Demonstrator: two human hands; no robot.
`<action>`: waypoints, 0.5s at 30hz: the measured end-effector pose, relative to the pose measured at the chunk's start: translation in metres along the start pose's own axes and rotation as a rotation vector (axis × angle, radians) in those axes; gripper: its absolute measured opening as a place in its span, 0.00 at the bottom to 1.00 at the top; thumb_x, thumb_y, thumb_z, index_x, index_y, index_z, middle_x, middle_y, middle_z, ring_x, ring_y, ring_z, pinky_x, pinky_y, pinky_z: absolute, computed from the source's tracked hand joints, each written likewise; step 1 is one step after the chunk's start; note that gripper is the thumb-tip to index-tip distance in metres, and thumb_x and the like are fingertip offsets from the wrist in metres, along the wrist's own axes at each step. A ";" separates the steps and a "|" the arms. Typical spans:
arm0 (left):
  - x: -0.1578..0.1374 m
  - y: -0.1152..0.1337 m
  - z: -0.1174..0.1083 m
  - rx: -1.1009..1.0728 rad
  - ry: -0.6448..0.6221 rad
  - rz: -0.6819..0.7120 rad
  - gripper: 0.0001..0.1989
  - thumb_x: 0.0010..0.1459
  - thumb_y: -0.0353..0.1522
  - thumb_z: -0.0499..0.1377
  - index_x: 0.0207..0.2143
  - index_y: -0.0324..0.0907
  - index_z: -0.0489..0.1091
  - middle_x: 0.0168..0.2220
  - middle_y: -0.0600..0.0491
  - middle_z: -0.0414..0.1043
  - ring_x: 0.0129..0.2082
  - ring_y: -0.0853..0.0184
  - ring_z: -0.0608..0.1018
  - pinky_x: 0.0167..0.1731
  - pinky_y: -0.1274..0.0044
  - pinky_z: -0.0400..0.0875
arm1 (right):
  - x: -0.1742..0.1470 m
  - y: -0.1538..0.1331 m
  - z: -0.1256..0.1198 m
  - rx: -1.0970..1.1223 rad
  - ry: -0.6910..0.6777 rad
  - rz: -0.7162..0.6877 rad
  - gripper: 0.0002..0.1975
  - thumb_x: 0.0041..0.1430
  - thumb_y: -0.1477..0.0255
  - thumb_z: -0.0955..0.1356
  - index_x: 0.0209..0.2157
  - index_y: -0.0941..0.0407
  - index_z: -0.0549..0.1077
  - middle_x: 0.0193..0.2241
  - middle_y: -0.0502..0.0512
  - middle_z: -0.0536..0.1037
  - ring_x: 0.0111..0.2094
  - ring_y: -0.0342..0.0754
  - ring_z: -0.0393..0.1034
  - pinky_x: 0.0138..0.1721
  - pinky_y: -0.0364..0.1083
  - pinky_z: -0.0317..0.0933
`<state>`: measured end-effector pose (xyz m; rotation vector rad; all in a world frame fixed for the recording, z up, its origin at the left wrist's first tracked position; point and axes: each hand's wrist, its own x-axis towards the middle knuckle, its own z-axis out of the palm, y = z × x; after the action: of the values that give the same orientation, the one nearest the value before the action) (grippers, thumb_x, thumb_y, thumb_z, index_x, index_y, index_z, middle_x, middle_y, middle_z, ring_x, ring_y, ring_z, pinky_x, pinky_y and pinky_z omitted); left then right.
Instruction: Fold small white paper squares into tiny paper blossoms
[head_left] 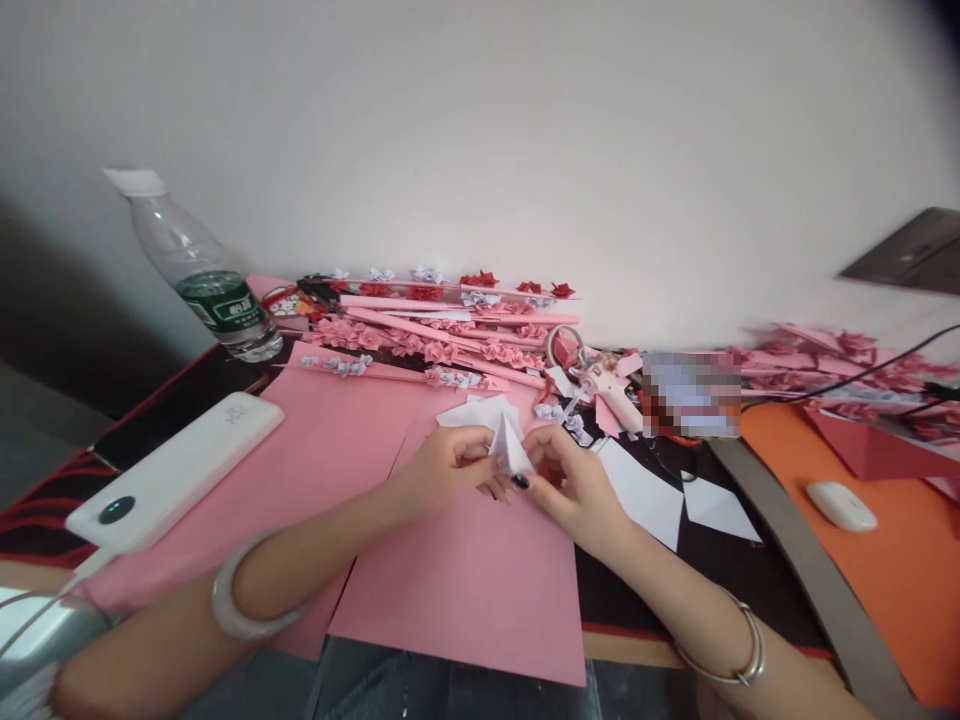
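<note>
- Closest now, thick pale round bangle point(223, 600) on left forearm point(157, 655), whitish sleeve point(34, 697) cut off.
- Left hand point(439, 468) and right hand point(583, 492) half-curled, pinching white pointed folded paper point(508, 448) above large pink paper sheet point(465, 600).
- Best: pinch lightly, match edges, press creases crisp.
- Hidden: some fingertips, inner folds; layers uncountable.

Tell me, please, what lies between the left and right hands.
A folded white paper lies between the left hand and the right hand, as the head view shows.

I can't read that pixelated object point(691, 397), far right; the orange mat point(847, 590) runs off my right edge; the folded white paper point(508, 447) hides its far side.
</note>
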<state>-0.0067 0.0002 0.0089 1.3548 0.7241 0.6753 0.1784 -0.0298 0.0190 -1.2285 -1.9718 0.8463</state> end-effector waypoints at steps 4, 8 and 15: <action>0.000 0.000 -0.001 0.057 0.000 0.060 0.06 0.56 0.31 0.54 0.32 0.36 0.68 0.25 0.53 0.71 0.25 0.70 0.76 0.29 0.78 0.72 | 0.000 -0.002 -0.002 -0.059 0.005 -0.031 0.21 0.50 0.69 0.69 0.46 0.56 0.62 0.24 0.46 0.66 0.19 0.38 0.59 0.21 0.38 0.54; -0.001 0.003 -0.001 0.109 0.013 0.106 0.06 0.56 0.29 0.53 0.29 0.36 0.68 0.24 0.54 0.70 0.23 0.72 0.75 0.28 0.79 0.72 | 0.001 -0.003 -0.003 -0.011 0.084 0.080 0.07 0.58 0.73 0.61 0.36 0.58 0.69 0.16 0.45 0.65 0.16 0.38 0.60 0.19 0.38 0.55; 0.000 0.006 -0.005 0.126 0.089 0.151 0.08 0.57 0.30 0.54 0.36 0.36 0.70 0.27 0.52 0.72 0.26 0.72 0.76 0.30 0.80 0.72 | 0.009 -0.003 -0.004 0.524 0.005 0.249 0.09 0.56 0.69 0.64 0.37 0.60 0.67 0.17 0.48 0.72 0.17 0.44 0.70 0.19 0.42 0.64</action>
<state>-0.0110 0.0039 0.0141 1.5131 0.7510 0.8254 0.1772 -0.0223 0.0254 -1.1602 -1.4685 1.3764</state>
